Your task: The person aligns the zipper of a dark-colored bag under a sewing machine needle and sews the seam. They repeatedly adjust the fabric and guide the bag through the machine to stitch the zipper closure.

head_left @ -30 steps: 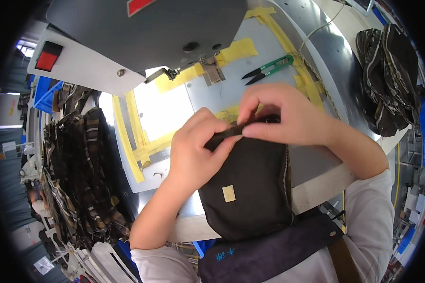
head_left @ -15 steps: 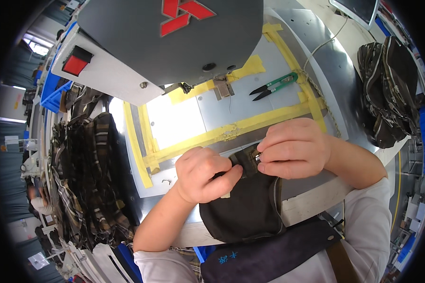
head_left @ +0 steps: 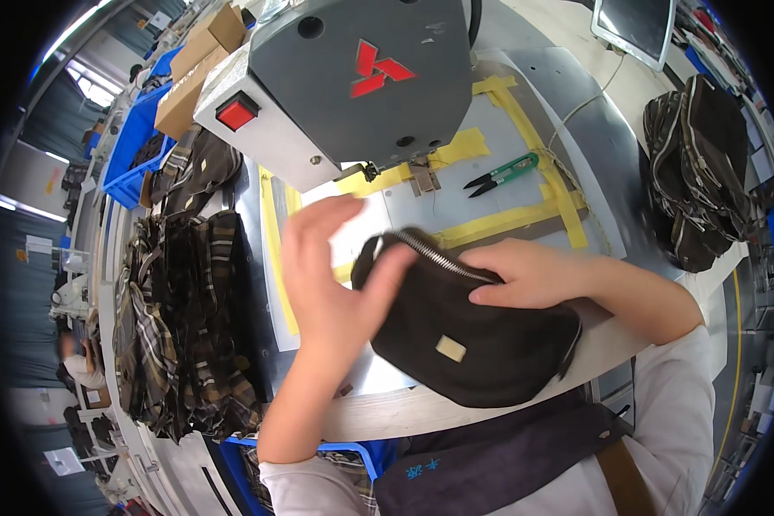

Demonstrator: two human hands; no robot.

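dark brown zippered pouch lying on near table edge; right hand pressing on it, fingers curled; left hand spreading open, thumb touching pouch end.

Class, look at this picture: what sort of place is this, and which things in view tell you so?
Most likely a bag-sewing workshop. A grey industrial sewing machine stands over a taped work table, plaid fabric pieces and finished bags are piled beside it, and thread snips lie ready.

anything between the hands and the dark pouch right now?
Nothing visible. The right hand lies directly on the dark brown fabric zip pouch beside its metal zipper. The left hand is open, its thumb touching the pouch's left end, with no object between them.
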